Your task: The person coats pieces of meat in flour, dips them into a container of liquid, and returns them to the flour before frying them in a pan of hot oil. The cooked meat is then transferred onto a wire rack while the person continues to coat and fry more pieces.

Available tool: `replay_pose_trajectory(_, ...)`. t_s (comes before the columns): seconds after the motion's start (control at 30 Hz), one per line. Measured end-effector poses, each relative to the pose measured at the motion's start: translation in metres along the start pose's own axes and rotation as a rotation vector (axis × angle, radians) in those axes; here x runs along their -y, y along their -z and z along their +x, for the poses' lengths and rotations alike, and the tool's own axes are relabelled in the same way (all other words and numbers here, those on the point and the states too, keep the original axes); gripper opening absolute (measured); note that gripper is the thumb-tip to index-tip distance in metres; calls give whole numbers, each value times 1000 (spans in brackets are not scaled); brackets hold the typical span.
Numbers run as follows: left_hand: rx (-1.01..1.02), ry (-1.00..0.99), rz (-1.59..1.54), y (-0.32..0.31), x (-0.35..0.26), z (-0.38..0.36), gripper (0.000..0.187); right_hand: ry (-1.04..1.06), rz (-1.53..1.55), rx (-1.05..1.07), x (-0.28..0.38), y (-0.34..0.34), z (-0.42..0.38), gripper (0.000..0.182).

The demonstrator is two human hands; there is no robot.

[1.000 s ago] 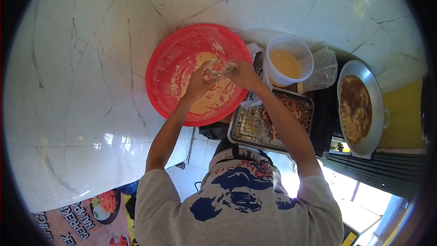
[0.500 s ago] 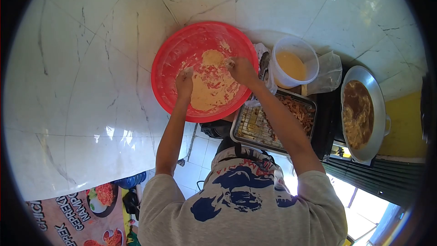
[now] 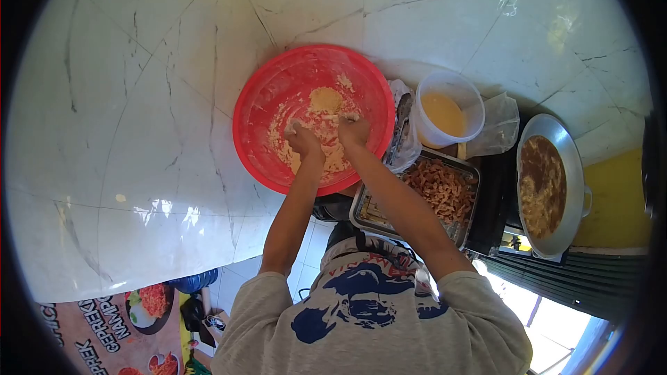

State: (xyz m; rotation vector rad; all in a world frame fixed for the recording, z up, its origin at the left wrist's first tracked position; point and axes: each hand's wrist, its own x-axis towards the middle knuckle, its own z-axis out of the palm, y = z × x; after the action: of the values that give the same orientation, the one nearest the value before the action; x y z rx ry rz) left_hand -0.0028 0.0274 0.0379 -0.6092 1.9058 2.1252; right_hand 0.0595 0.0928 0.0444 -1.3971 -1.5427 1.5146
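Both hands are inside a large red basin [image 3: 253, 90] with pale floury mixture [image 3: 333, 160] spread over its bottom. My left hand [image 3: 303, 139] is closed, its fingers curled down at the mixture and dusted with flour; what they hold is hidden. My right hand [image 3: 353, 130] is also closed, a little to the right, with pale mixture at its fingers. I cannot make out what is inside it. A round yellowish clump [image 3: 326, 101] lies just beyond the two hands, touching neither.
Right of the basin are a plastic bag [image 3: 406, 149] with tongs, a clear tub [image 3: 445, 112] of yellow liquid and a metal tray [image 3: 361, 212] holding browned pieces [image 3: 441, 191]. Farther right, a wide pan [image 3: 549, 184] holds bubbling brown oil. A tiled wall [image 3: 174, 83] stands behind.
My hands have come closer together and lower in the basin, my left hand moving right and my right hand moving down. More browned pieces show on the tray as my right forearm shifted.
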Motion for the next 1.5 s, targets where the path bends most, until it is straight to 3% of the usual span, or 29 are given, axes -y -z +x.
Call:
replay_pose_trajectory(0.07,89,-2,22,2,8,-2,52,-164,100,-30,8,6,-8,15)
replay_pose_trajectory(0.13,272,-88,173,-9,35,-8,49,-37,5,-54,19,10,-26,16)
replay_pose_trajectory(0.23,118,-80,-12,-22,33,-40,43,179,-68,-97,21,27,-19,16)
replay_pose_trajectory(0.33,487,-208,-130,-22,50,-24,43,390,-41,-99,30,76,-8,16)
replay_pose_trajectory(0.43,907,-51,288,-1,17,-63,47,462,-7,-69,55,149,-7,17)
replay_pose_trajectory(0.53,1254,-397,762,14,25,-78,49,560,-33,-130,70,239,-7,18)
replay_pose_trajectory(0.67,1257,-603,1048,20,16,-104,58,627,-200,-245,90,369,-20,18)
replay_pose_trajectory(0.77,1125,-748,1364,17,11,-105,56,713,-338,-380,88,462,-24,19)
replay_pose_trajectory(0.83,958,-771,1552,14,27,-103,52,503,-440,-429,86,545,-33,20)
replay_pose_trajectory(0.9,895,-810,1554,14,28,-116,46,497,-497,-481,79,582,-43,20)
replay_pose_trajectory(1.03,833,-870,1482,21,28,-114,40,431,-708,-650,51,642,-44,19)
replay_pose_trajectory(1.33,777,-887,1413,20,26,-124,38,177,-903,-432,-20,713,-15,21)
replay_pose_trajectory(1.5,767,-851,1395,21,20,-136,36,153,-987,-454,-33,723,7,20)
